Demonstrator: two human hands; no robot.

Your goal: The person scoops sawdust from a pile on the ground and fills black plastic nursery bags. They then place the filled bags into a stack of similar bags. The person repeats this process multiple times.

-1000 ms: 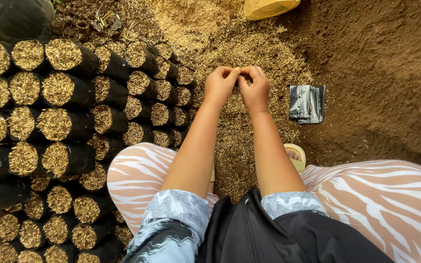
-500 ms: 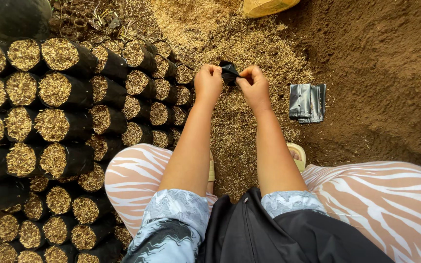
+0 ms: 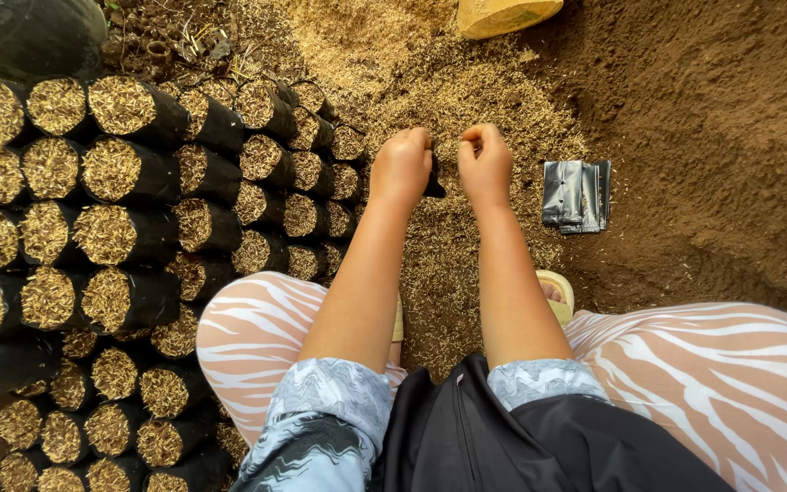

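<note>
Both hands had dropped since the earlier frame — left hand [image 3: 401,167] and right hand [image 3: 485,162] curled shut, pinching a small black nursery bag [image 3: 434,182] between them. It looked thin, limp and light — best gripped at its rim.

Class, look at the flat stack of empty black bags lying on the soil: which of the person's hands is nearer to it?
Right. The right hand is just beside the stack of empty black bags, with bare ground between; the left hand lies farther off, beyond the right one.

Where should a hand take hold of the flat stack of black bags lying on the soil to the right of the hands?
The stack of black bags lies flat on the soil, just right of the right hand. Best gripped at its near short edge, fingers coming from above: probably pinch only the top bag's edge, since the sheets are thin and loose.
</note>
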